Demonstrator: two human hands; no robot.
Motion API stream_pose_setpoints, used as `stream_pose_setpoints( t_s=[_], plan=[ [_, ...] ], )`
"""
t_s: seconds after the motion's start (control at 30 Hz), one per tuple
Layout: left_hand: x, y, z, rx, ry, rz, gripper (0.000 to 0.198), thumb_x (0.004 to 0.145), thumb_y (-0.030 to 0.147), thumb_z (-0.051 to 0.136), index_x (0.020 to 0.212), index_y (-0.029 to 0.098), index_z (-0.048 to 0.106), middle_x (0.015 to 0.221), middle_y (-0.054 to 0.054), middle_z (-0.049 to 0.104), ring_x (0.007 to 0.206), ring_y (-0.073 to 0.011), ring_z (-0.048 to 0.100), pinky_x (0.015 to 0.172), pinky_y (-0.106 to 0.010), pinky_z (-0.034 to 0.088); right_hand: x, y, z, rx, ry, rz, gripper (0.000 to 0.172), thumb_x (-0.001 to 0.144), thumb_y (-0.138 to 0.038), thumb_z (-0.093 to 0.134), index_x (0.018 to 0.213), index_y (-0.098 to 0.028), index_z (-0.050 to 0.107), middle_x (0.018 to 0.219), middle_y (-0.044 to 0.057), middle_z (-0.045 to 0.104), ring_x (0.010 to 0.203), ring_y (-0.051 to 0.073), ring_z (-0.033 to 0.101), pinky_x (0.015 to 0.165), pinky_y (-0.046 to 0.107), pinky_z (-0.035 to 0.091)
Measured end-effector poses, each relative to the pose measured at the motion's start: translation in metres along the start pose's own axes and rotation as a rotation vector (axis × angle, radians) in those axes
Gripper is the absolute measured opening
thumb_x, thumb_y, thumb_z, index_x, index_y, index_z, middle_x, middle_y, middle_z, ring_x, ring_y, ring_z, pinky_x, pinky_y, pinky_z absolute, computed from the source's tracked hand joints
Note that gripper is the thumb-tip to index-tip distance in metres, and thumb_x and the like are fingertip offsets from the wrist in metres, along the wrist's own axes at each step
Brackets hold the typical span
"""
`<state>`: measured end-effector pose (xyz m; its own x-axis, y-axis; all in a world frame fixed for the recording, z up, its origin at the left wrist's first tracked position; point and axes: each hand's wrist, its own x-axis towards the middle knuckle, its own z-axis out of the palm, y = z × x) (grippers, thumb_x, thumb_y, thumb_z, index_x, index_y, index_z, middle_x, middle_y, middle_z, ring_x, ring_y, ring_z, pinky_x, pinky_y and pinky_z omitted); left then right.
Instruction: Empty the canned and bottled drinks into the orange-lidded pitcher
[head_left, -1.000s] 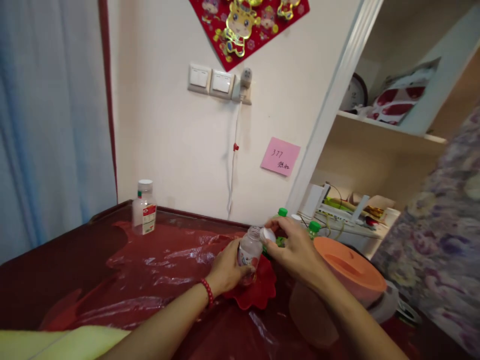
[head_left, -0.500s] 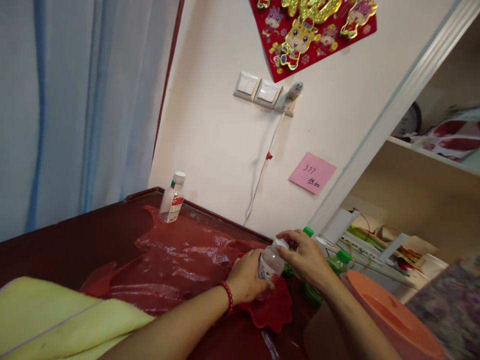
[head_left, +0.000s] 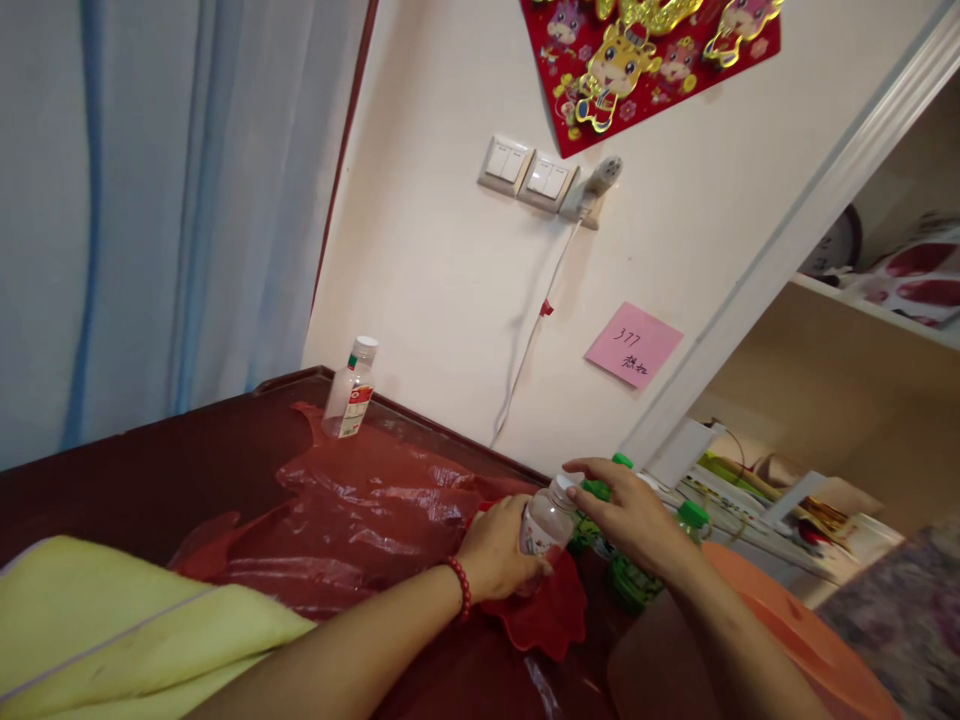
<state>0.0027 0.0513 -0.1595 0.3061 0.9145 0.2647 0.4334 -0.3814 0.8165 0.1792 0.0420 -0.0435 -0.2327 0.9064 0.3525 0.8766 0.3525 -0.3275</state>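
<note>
My left hand, with a red bead bracelet at the wrist, is wrapped round a clear labelled bottle and holds it tilted over a red scalloped dish. The bottle has a white cap. My right hand is beside the cap, its thumb and fingers apart at the cap's edge. Another clear bottle with a white cap stands upright at the back of the dark red table.
Red plastic film covers part of the table. A yellow cloth lies at the front left. Green-capped bottles stand behind my right hand. An orange lid is at the right, near shelves.
My right hand's fingers have loosened from around the white cap and spread a little. The bottle stays in my left hand. The view has shifted slightly.
</note>
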Motion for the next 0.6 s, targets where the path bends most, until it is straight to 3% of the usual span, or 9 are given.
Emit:
stream_pose_setpoints(
  t_s=[0.1,0.27,0.37,0.47,0.6],
  plan=[
    [-0.0001,0.0008,-0.0009,0.003,-0.007,0.004,0.063,0.066,0.035,0.082,0.125,0.025,0.065,0.128,-0.008,0.071,0.117,-0.0346,0.067,0.095,-0.040,0.052,0.0019,0.0016,0.0032,-0.017,-0.004,-0.020,0.037,0.086,-0.043,0.052,0.105,-0.022,0.076,0.106,0.007,0.073,0.102,0.026,0.064,0.090,0.037,0.046],
    [0.0004,-0.0005,0.0011,0.016,0.013,-0.004,0.062,0.065,0.035,0.084,0.123,0.026,0.065,0.127,-0.007,0.071,0.117,-0.0350,0.067,0.098,-0.042,0.051,0.0039,0.0022,0.0095,-0.132,0.056,0.047,0.042,0.087,-0.063,0.056,0.082,-0.023,0.068,0.081,0.006,0.068,0.081,0.029,0.060,0.071,0.039,0.041],
    [0.0004,-0.0008,0.0013,0.013,0.018,-0.005,0.061,0.064,0.035,0.085,0.122,0.027,0.066,0.126,-0.006,0.072,0.116,-0.0344,0.067,0.098,-0.042,0.051,0.0020,0.0011,0.0076,-0.160,0.056,0.049,0.042,0.089,-0.062,0.054,0.088,-0.024,0.072,0.092,0.008,0.071,0.094,0.032,0.060,0.077,0.040,0.040],
    [-0.0001,0.0007,-0.0005,0.008,0.000,0.000,0.061,0.065,0.035,0.084,0.122,0.026,0.066,0.127,-0.007,0.072,0.115,-0.0341,0.067,0.097,-0.041,0.051,0.0005,0.0008,0.0054,-0.125,0.015,0.019,0.035,0.089,-0.046,0.051,0.105,-0.025,0.075,0.109,0.006,0.072,0.105,0.027,0.062,0.085,0.038,0.043],
    [-0.0010,0.0028,-0.0028,0.008,-0.007,-0.006,0.063,0.064,0.034,0.084,0.124,0.025,0.065,0.127,-0.007,0.072,0.115,-0.0344,0.067,0.096,-0.041,0.052,0.0021,0.0000,0.0101,-0.152,0.032,0.017,0.032,0.089,-0.050,0.056,0.097,-0.025,0.074,0.095,0.005,0.072,0.097,0.027,0.062,0.084,0.038,0.043]
  ],
)
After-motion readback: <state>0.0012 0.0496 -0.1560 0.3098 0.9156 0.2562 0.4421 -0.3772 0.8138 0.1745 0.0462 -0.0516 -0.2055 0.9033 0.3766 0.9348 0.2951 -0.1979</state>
